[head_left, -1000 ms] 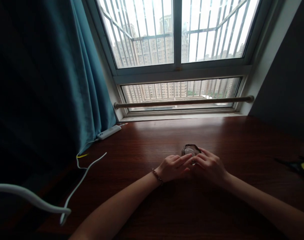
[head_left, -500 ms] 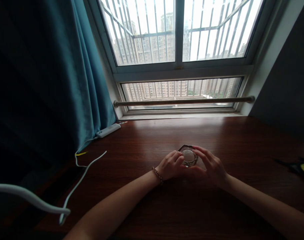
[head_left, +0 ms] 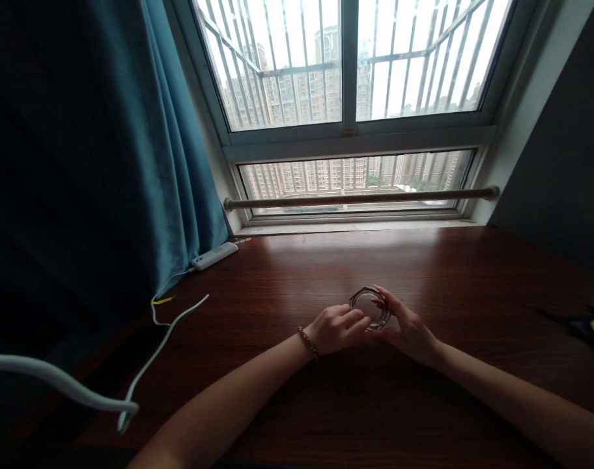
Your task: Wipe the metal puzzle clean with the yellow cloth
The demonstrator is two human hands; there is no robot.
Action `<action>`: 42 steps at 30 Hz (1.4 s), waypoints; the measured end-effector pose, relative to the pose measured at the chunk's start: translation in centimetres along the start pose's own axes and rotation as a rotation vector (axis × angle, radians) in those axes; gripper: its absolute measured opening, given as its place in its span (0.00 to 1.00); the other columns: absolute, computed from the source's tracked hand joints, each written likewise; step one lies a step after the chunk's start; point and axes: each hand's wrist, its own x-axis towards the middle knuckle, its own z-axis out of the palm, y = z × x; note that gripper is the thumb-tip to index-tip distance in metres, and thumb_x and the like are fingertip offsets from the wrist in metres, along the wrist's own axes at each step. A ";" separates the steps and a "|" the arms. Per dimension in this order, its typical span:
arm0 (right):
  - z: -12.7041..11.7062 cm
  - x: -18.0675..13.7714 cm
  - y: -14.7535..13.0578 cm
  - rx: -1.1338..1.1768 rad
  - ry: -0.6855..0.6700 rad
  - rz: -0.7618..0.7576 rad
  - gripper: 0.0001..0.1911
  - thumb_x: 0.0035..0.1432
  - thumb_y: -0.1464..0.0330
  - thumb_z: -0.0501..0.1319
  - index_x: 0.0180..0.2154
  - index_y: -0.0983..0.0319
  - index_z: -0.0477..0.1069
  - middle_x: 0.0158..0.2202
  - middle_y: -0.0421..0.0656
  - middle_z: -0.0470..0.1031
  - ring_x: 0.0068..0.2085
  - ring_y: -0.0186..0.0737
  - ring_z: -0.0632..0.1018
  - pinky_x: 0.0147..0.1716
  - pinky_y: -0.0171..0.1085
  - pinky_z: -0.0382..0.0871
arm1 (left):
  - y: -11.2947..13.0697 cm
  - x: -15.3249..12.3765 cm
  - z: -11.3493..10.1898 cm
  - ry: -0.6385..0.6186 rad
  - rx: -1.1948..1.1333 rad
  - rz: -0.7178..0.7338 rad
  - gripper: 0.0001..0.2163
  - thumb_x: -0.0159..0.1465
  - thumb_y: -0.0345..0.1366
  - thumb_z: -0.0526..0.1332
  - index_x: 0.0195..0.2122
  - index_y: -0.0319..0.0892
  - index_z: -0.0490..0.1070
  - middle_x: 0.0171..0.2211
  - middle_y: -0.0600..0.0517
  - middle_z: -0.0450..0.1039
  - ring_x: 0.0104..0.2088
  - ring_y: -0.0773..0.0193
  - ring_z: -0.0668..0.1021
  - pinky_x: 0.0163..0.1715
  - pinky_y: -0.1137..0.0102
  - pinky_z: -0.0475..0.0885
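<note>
A small clear faceted glass dish (head_left: 369, 305), like an ashtray, is tilted up on its edge above the dark wooden table (head_left: 287, 273). My right hand (head_left: 407, 329) curls round its right and lower side. My left hand (head_left: 335, 327), with a bead bracelet at the wrist, pinches its left rim with closed fingers. Both hands meet at the dish near the table's middle.
A white power strip (head_left: 212, 256) lies at the back left beside the teal curtain (head_left: 96, 150), with white cables (head_left: 155, 355) trailing toward me. A black and yellow object (head_left: 587, 324) sits at the right edge. A rail (head_left: 360, 197) runs below the barred window.
The glass dish was flat on the table under my fingers; now both hands have lifted and tipped it onto its edge, its opening turned toward me.
</note>
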 end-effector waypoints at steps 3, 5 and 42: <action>0.0 -0.1 0.6 -0.015 -0.031 0.040 0.40 0.57 0.64 0.60 0.62 0.60 0.39 0.57 0.49 0.53 0.53 0.43 0.64 0.53 0.39 0.60 | 0.2 0.2 -0.2 -0.045 -0.033 -0.016 0.08 0.65 0.36 0.51 0.38 0.36 0.64 0.30 0.51 0.66 0.28 0.69 0.69 0.28 0.72 0.67; -0.1 -0.1 1.1 -0.065 -0.066 0.068 0.42 0.56 0.62 0.60 0.63 0.60 0.37 0.57 0.49 0.54 0.54 0.44 0.63 0.53 0.41 0.60 | 0.1 0.2 0.0 -0.068 -0.047 -0.046 0.09 0.65 0.36 0.51 0.38 0.35 0.64 0.30 0.51 0.65 0.29 0.69 0.69 0.28 0.72 0.67; -1.3 0.2 2.4 -0.239 -0.251 0.160 0.32 0.62 0.59 0.53 0.61 0.56 0.40 0.52 0.44 0.62 0.51 0.38 0.66 0.50 0.39 0.61 | -19.5 -16.2 1.2 -0.027 0.174 -1.122 0.10 0.62 0.36 0.56 0.40 0.34 0.66 0.40 0.47 0.67 0.40 0.63 0.71 0.40 0.63 0.69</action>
